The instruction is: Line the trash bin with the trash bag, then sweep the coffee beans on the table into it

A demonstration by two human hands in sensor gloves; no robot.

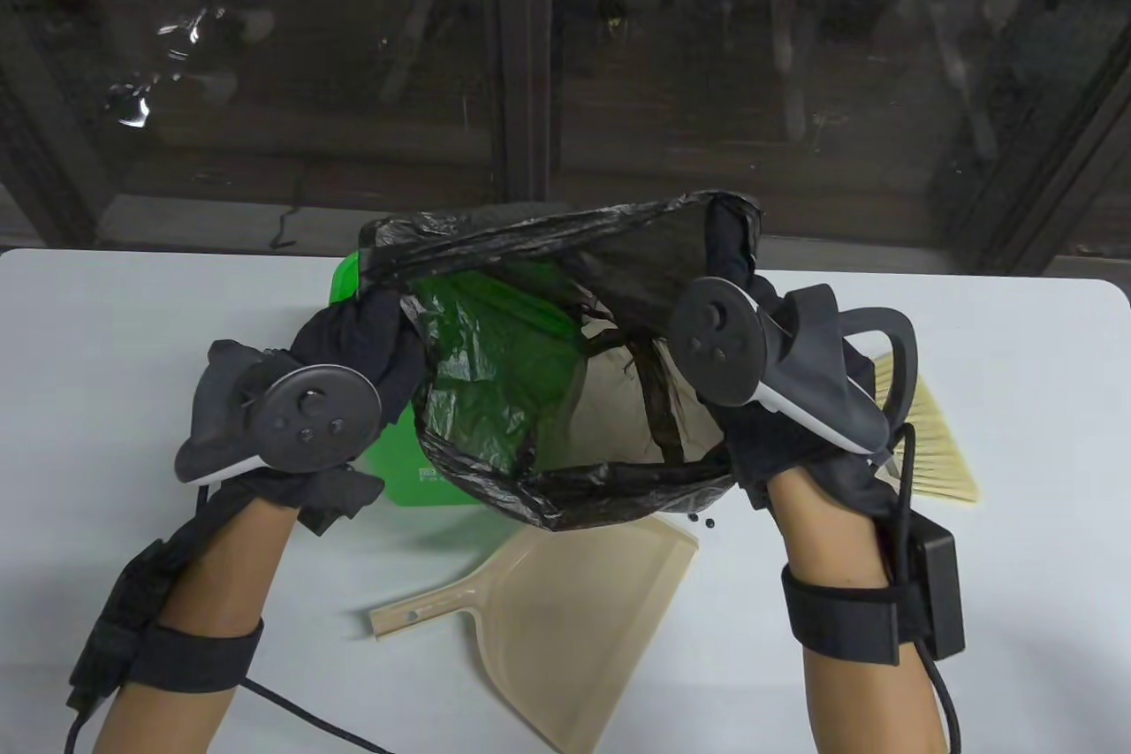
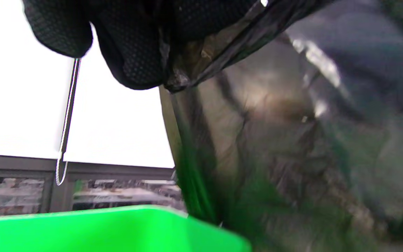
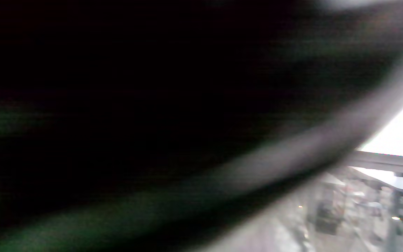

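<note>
A black trash bag [image 1: 548, 277] is held up above the table, its mouth stretched wide toward me. My left hand [image 1: 371, 330] grips the bag's left rim; my right hand [image 1: 733, 241] grips the right rim with fingers curled into the plastic. The green trash bin [image 1: 398, 462] stands behind and under the bag, seen partly through the thin film. In the left wrist view my gloved fingers [image 2: 135, 52] pinch the bag [image 2: 292, 122] above the bin's green rim [image 2: 100, 227]. A few dark coffee beans [image 1: 702, 520] lie by the dustpan. The right wrist view is dark blur.
A beige dustpan [image 1: 548, 613] lies near the table's front, handle pointing left. A small broom's pale bristles [image 1: 937, 445] show behind my right hand. The white table [image 1: 106, 347] ends at a dark glass wall behind.
</note>
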